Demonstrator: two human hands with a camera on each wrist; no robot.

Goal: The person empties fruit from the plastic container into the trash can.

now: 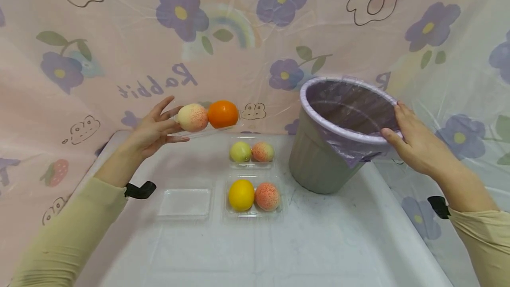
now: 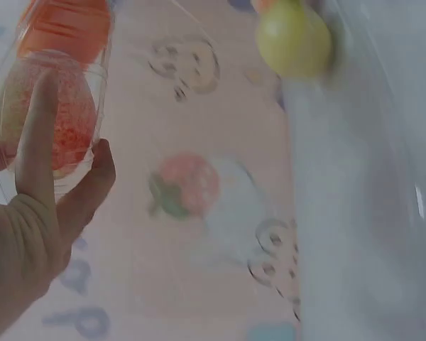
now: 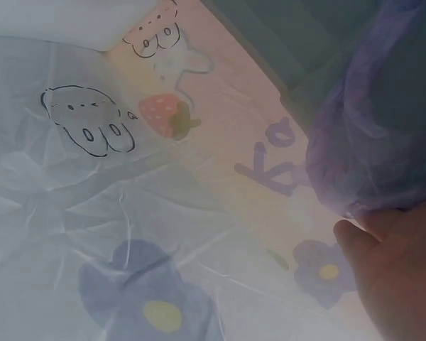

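Note:
My left hand (image 1: 153,129) holds a clear plastic fruit box (image 2: 99,85) up above the table's far left part, fingers spread around its end. Inside it sit a pale peach with red speckles (image 1: 193,118) and an orange (image 1: 223,114). On the right, my right hand (image 1: 418,141) grips the rim of a grey trash bin (image 1: 318,158), thumb toward the near side. The bin leans to the right, its mouth turned up and lined with a purple plastic bag (image 1: 346,134). In the right wrist view, part of the right hand (image 3: 401,270) shows against the purple liner.
Two clear boxes stand mid-table: the far one holds a green fruit (image 1: 241,151) and a speckled peach (image 1: 263,151), the near one a yellow fruit (image 1: 241,195) and a red peach (image 1: 268,196). An empty clear tray (image 1: 186,203) lies left. Patterned sheeting (image 1: 223,70) hangs behind.

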